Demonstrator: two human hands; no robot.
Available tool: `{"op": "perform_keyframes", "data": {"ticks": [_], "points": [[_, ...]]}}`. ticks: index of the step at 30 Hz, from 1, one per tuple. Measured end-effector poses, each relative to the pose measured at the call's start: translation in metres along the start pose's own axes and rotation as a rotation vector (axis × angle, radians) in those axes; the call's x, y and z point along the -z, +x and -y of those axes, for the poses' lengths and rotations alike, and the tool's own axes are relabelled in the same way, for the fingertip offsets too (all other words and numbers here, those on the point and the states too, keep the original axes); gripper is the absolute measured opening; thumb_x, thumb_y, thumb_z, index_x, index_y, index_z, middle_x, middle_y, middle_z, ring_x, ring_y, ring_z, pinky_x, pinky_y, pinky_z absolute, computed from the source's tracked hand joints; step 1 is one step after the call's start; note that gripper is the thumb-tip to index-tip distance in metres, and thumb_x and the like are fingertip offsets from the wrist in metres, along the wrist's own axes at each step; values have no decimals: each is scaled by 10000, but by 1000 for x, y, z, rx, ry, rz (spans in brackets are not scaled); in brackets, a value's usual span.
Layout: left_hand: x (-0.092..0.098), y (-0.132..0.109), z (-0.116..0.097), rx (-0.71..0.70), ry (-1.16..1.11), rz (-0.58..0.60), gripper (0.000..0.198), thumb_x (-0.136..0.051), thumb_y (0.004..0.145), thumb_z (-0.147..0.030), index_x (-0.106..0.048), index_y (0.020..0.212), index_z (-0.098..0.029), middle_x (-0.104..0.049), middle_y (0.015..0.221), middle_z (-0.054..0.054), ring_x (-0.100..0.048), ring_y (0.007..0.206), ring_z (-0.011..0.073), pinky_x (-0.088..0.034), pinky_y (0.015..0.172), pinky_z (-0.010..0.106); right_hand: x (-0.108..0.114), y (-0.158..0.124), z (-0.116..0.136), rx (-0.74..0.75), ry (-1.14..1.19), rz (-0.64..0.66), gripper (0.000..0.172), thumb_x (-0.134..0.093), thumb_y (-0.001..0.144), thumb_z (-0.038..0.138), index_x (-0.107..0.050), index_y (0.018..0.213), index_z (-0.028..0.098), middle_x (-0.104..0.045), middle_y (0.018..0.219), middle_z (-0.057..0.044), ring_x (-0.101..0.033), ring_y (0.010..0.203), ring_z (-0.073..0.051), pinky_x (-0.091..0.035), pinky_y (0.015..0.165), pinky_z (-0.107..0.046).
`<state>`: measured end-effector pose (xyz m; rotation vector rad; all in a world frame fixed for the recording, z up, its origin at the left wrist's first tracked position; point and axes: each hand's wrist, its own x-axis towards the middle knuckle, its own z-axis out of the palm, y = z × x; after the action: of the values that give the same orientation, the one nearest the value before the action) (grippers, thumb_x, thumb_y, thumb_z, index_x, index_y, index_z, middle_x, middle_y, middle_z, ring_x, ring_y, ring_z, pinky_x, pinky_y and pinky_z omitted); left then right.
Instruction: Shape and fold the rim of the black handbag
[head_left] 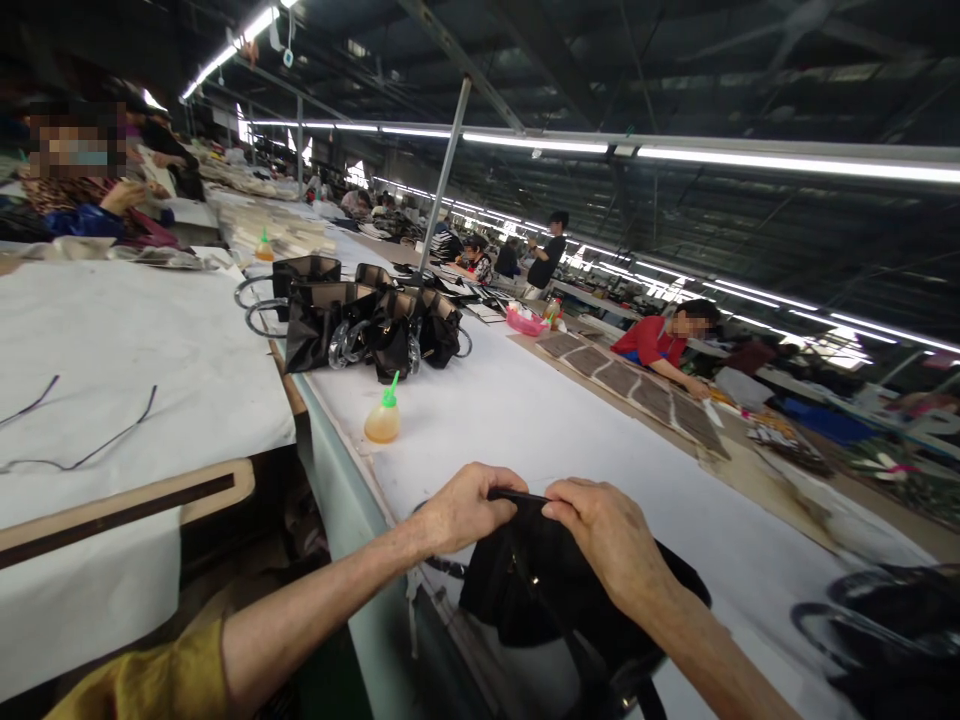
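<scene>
A black handbag (510, 590) with small gold-coloured metal fittings rests near the front edge of the white-topped table. My left hand (476, 508) pinches the bag's top edge between thumb and fingers. A short way to the right, my right hand (600, 530) pinches the same edge, its thumb toward me. Part of the bag is covered by my right hand and forearm. Beyond my hands stands a squeeze bottle (382, 422) of amber liquid with a green nozzle.
Several black handbags (322, 325) with wrapped handles cluster farther along the table. More black bags (900, 630) lie at the right. Glasses (112, 450) lie on the left table (187, 340). A metal pole (446, 175) rises behind the bags. A person in red (649, 340) leans over the far side.
</scene>
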<state>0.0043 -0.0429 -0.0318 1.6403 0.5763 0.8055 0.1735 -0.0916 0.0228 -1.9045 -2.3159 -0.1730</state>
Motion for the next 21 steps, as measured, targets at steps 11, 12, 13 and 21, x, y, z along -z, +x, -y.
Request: {"op": "perform_keyframes", "data": {"ticks": [11,12,13,21], "points": [[14,-1,-31,48,365,86,485,-629,615,-244,-516,1086,-203,-546,1015,30,-492,866,172,-381,697,239,4,-2,3,-13,0,-9,172,-490,808,218,-570,656,231,-590,648,37,-509,623,-121,-307,586,-223],[11,4,-33,29,453,68,467,-643,616,-290,-538,1063,-203,-560,987,33,-497,858,182,-380,693,246,6,-2,5,-23,8,-1,167,-489,806,210,-576,665,233,-593,652,36,-511,624,-121,-309,586,-223],[6,10,-34,7,545,58,438,-656,608,-329,-571,1018,-201,-577,941,33,-502,843,192,-376,686,252,8,-3,6,-34,18,12,165,-487,804,202,-584,675,236,-597,658,34,-515,626,-122,-311,586,-222],[-14,30,-25,92,741,107,279,-659,594,-390,-664,807,-210,-544,596,-36,-470,577,120,-317,531,211,8,-7,2,-65,25,42,138,-516,785,226,-605,679,236,-613,672,23,-525,643,-123,-307,578,-222]]}}
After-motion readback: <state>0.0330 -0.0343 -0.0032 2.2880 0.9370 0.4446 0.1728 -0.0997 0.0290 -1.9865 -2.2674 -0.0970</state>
